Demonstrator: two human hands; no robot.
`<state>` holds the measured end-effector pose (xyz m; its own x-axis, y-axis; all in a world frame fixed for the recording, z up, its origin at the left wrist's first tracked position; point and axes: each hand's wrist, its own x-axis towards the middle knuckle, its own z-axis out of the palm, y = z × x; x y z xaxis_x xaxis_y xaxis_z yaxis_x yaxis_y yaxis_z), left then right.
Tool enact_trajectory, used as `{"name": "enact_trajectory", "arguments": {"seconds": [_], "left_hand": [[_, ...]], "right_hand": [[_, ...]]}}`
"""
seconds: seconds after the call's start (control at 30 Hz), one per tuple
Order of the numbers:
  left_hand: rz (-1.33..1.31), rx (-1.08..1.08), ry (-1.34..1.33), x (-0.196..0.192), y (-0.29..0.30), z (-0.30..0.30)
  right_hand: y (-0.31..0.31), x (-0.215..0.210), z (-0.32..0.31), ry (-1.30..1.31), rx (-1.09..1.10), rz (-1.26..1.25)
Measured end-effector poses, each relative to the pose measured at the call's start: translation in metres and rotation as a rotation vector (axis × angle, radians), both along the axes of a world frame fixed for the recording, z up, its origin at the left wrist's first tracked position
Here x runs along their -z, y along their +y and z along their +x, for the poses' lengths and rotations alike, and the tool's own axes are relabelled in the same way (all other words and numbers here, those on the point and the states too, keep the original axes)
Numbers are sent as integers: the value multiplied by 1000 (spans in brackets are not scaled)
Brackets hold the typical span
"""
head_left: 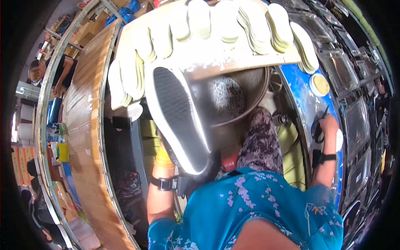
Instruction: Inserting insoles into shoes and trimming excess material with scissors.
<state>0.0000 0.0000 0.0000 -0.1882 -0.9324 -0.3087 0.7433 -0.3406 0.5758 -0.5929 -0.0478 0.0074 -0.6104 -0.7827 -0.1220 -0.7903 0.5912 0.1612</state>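
A dark shoe with a white-edged, black-ridged sole is held up in front of me, its sole toward me. My left hand holds it from behind; the shoe covers most of its fingers, and something yellow wraps the hand near the wrist. Over on the right, my right hand is closed at the blue tabletop. It grips what looks like black-handled scissors, with a dark tip poking out above the fingers.
Several stacks of pale insoles line a board ahead. Below it stands a round dark basin. A round tub sits on the blue top. Clear plastic trays fill the far right. Left is a wooden bench; beyond it a person works.
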Motion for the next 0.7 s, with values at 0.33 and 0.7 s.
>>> {"name": "enact_trajectory", "arguments": {"seconds": [0.33,0.7], "left_hand": [[-537,46,-1710,-44,-79,-55],[-341,218,-1663,-124,-116,107]], "right_hand": [[-58,-65,286,-926,-1065,-250],[-217,-147,341,-407,-1091,120]]}}
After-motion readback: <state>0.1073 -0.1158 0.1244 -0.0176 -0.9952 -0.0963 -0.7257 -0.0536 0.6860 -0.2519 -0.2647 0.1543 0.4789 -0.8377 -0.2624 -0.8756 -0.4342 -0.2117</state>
